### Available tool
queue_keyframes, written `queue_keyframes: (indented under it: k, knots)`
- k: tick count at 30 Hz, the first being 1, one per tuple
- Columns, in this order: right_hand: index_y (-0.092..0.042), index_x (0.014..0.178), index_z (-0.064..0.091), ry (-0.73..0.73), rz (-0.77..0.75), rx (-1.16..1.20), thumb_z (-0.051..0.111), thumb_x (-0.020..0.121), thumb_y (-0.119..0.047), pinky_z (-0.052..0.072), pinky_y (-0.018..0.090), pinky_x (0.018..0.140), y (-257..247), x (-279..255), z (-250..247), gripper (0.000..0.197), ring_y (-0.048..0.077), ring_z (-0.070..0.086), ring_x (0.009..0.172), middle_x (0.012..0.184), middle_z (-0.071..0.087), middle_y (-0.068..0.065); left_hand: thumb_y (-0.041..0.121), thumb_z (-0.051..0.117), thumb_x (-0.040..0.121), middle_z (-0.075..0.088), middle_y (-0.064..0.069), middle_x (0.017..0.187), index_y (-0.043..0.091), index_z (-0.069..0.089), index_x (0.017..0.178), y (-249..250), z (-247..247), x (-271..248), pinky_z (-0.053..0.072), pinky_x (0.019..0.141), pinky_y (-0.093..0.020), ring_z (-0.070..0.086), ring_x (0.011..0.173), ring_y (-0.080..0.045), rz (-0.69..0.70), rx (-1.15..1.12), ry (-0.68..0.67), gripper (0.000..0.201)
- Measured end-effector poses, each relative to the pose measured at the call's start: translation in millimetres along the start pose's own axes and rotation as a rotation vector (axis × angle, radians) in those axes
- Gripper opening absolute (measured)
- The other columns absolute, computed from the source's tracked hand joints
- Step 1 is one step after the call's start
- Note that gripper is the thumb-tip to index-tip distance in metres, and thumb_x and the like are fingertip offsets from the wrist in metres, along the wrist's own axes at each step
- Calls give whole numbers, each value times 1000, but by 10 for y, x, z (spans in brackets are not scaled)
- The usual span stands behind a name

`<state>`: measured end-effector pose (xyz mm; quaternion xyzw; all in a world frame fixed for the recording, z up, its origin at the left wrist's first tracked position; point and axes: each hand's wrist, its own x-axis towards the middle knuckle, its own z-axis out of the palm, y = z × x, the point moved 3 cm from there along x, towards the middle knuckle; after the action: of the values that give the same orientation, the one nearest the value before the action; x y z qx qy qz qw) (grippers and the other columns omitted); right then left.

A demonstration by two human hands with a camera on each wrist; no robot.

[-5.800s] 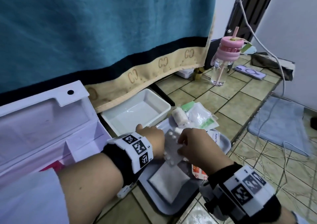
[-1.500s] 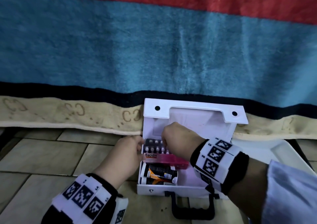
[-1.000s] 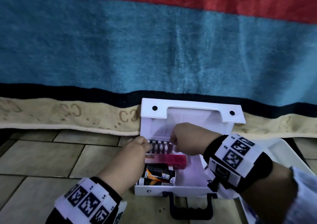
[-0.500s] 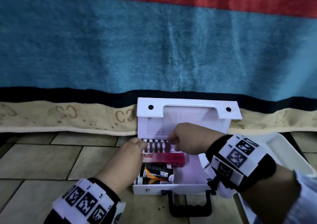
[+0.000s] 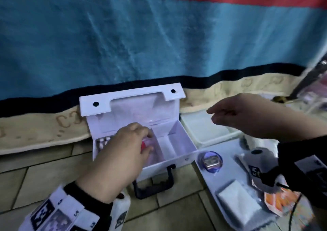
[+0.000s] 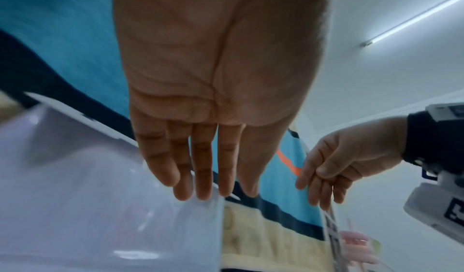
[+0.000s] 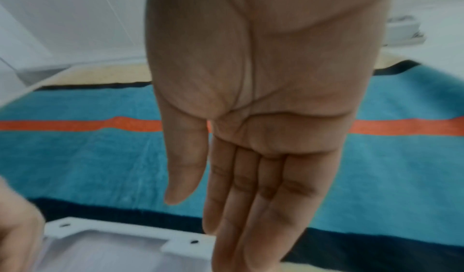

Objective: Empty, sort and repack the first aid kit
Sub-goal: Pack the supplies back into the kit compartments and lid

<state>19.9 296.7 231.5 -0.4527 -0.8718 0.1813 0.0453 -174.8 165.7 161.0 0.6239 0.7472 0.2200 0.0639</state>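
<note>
My left hand point(image 5: 123, 152) rests flat in the open first aid kit point(image 5: 177, 145) on the floor, fingers straight, holding nothing, probably steadying the packed pill strip point(image 5: 102, 141). My right hand point(image 5: 247, 117), slack and empty, hangs over the white tub point(image 5: 208, 133), likely heading for supplies on the grey tray point(image 5: 208, 181)

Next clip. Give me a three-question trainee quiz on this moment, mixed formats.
1. True or false: the right hand holds a blister pack.
2. Which hand reaches into the first aid kit? A: left hand. B: right hand.
3. Fill in: the kit's carry handle is coloured ____.

Key: 1 false, it is open and holds nothing; 2 A; 3 black.
</note>
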Motion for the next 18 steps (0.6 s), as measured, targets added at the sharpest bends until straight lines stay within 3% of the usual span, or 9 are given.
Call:
queue_keyframes:
  k: [4,8,10,12,15,18]
  knots:
    - [-30,113,65,-107,62,-188,65,83,-34,41,20,73,486,-194,233,30,6,58,83,83,65,-17,36,54,90,49,14,117,33,54,117,377,268,43,38,86,-22,50,108,-8,59,-12,-71,27]
    - [-28,123,56,-261,-47,-262,63,84,-36,43,22,89,757,-179,667,41,12,56,107,118,61,-7,38,54,90,54,15,112,32,56,112,614,571,110,37,78,-20,53,102,-5,37,-18,-148,23]
    - [-22,123,56,-306,-114,-310,61,85,-30,44,29,93,831,-97,806,39,19,54,113,123,60,1,37,56,88,57,13,109,31,58,108,701,705,178,41,79,-20,55,97,-6,25,-12,-173,21]
    - [-16,119,55,-345,-180,-377,60,84,-27,45,31,87,869,9,910,37,25,54,113,120,60,7,34,57,88,58,10,107,28,58,107,785,843,248,40,77,-22,55,97,-9,4,12,-193,20]
    - [-16,111,54,-325,-230,-412,63,79,-28,39,29,71,882,134,969,35,27,58,106,111,61,7,30,57,88,57,2,107,22,57,107,957,1071,338,45,83,-30,56,100,-17,-4,80,-253,21]
    - [-18,112,52,-321,-278,-482,70,75,-27,39,30,70,908,174,1034,42,26,60,103,111,62,5,26,56,87,57,-2,109,20,55,107,1061,1256,413,47,81,-33,57,100,-23,-31,169,-305,20]
